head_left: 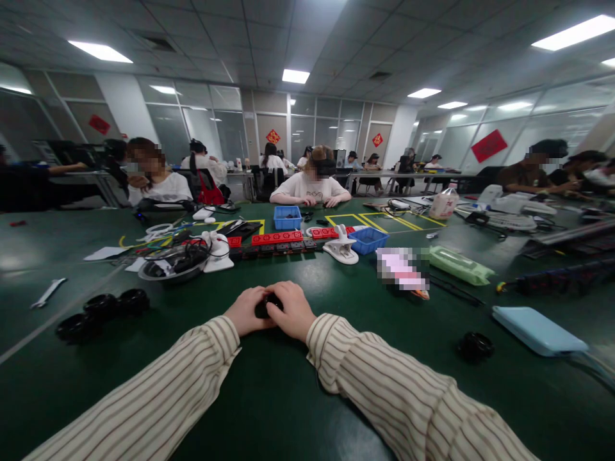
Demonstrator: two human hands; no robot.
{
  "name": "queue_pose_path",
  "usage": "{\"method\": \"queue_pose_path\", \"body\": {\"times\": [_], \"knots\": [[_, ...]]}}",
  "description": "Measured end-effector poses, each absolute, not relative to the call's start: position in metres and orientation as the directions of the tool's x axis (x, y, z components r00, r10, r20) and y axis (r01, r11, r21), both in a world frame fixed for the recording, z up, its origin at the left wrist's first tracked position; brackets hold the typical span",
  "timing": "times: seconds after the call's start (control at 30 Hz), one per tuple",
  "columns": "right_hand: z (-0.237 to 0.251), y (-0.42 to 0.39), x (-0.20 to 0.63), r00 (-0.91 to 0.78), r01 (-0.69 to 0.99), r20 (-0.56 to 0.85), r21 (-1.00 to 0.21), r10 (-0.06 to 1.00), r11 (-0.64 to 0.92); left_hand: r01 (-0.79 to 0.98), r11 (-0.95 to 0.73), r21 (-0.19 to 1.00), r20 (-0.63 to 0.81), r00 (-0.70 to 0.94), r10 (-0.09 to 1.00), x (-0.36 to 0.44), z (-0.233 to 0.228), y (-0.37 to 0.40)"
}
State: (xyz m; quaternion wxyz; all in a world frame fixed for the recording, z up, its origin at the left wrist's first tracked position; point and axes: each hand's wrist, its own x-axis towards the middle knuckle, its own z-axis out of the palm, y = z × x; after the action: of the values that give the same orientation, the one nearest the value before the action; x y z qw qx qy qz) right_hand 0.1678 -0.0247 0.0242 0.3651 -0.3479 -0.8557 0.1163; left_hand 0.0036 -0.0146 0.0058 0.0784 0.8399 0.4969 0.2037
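Observation:
Both of my hands meet over the green table in the middle of the head view. My left hand [250,310] is closed around the left side of a small round black part [262,308]. From the other side my right hand [291,308] wraps over the same part, with its thumb near the top. Fingers cover most of this part, so its exact kind is hidden. Similar hollow black round parts [100,307] stand in a group to the left. One more such black ring-shaped part [475,346] sits to the right.
A wrench [49,292] lies far left. Beyond my hands are a bowl of cables [173,276], a row of red blocks [282,237], a white clip base [342,246] and a blue basket [369,241]. A light-blue box [538,330] lies right. A person [311,187] sits opposite.

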Motion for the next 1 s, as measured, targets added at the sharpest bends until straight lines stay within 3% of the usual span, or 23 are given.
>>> {"method": "queue_pose_path", "body": {"times": [0.23,0.37,0.63,1.0], "knots": [[0.024,-0.024,0.166,-0.382,0.604,0.503,-0.499,0.775,0.622,0.893,-0.366,0.263,0.283,0.291,0.914,0.018,0.010,-0.026],[0.024,-0.022,0.165,-0.422,0.594,0.503,-0.475,0.754,0.649,0.906,-0.369,0.207,0.265,0.311,0.913,0.019,0.009,-0.025],[0.024,-0.024,0.166,-0.540,0.492,0.511,-0.453,0.668,0.744,0.799,-0.495,0.341,0.226,0.441,0.868,0.004,0.003,-0.011],[0.026,-0.025,0.167,-0.391,0.602,0.478,-0.513,0.787,0.611,0.883,-0.374,0.285,0.250,0.308,0.918,0.017,0.011,-0.026]]}}
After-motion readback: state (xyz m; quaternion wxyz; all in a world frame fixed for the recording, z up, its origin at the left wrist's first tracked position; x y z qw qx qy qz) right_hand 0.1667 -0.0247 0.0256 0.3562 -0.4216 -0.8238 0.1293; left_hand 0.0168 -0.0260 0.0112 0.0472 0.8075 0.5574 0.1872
